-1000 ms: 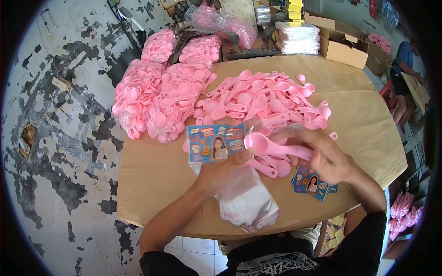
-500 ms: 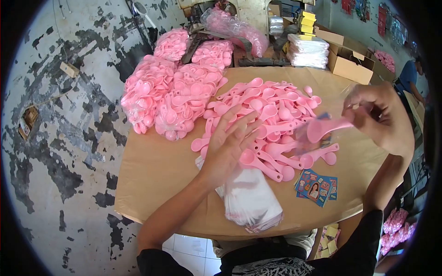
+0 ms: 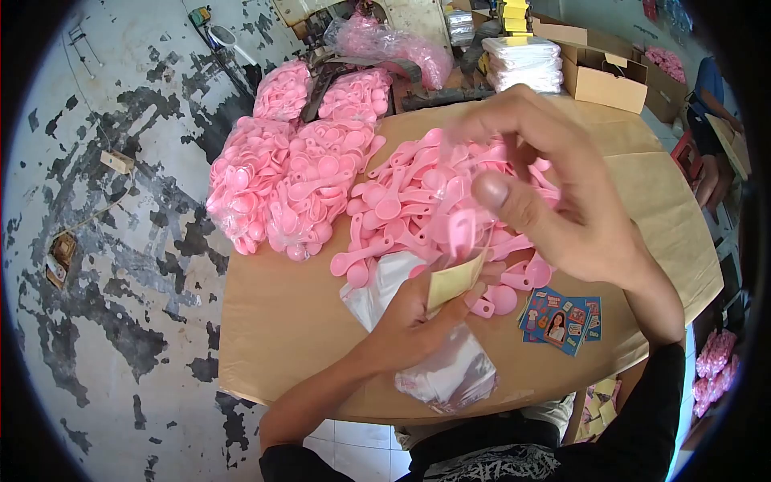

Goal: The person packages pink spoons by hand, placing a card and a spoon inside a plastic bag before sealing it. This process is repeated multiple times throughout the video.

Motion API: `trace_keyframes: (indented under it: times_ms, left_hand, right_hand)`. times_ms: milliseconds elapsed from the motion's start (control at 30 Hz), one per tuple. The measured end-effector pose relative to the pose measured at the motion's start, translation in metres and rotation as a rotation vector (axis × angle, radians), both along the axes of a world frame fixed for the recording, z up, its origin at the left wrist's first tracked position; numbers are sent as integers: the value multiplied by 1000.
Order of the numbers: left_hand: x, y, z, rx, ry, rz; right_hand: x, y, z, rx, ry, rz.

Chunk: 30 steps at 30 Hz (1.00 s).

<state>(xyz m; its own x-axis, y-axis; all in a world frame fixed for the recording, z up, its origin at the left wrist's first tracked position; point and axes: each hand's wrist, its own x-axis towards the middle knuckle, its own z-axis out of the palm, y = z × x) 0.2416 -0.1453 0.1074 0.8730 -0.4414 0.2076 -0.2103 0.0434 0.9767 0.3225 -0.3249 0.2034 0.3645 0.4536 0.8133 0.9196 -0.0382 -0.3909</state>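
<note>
My left hand grips a clear plastic bag holding a pink measuring spoon and a card, its yellowish back facing up. Over the bag's upper end, my right hand has thumb and fingers apart; its fingertips are blurred. Beneath the left hand lies a stack of clear plastic bags. Behind both hands spreads a heap of loose pink spoons. Several blue printed cards lie on the table to the right of the bag stack.
Big clear bags full of pink spoons stand at the table's left back. Brown paper covers the table. At the back are a white stack of plastic bags and an open cardboard box. Another person is at the far right.
The bag with the spoon and card has passed from my right hand to my left. My left hand has closed on it; my right hand has moved left over it, fingers parted.
</note>
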Motion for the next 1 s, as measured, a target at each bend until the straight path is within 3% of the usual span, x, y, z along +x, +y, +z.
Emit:
trace_keyframes:
  times_ms: [67, 167, 267, 300, 400, 467, 533, 600, 733, 867, 1000]
  left_hand:
    - [1, 2, -1, -24, 48, -42]
    - [-2, 4, -10, -57, 161, -109]
    - [-6, 6, -1, 54, 175, -144]
    - [-8, 4, 5, 116, 159, -151]
    - [-11, -8, 9, -170, 53, 47]
    - [-12, 3, 16, 62, 104, 139]
    - [-12, 5, 18, 92, 108, 168]
    - [-10, -1, 17, -90, 61, 133]
    - [-15, -3, 16, -215, 75, 256]
    - [-14, 4, 15, -160, 15, 308]
    - [-14, -5, 21, -231, 23, 304]
  right_hand:
    - [3, 8, -9, 127, 65, -21]
    - [3, -6, 6, -62, 432, 70]
    - [7, -11, 4, -208, 571, 130]
    - [7, -11, 0, -229, 549, 138]
    - [3, -7, -6, -316, 448, 152]
    - [-2, -3, -3, -376, 368, 119]
    - [-2, 2, -12, -258, 264, 78]
    - [-1, 1, -10, -260, 241, 75]
    - [-5, 0, -10, -388, 311, 127]
    - [-2, 15, -24, -122, -307, -49]
    - [4, 12, -24, -179, -453, -134]
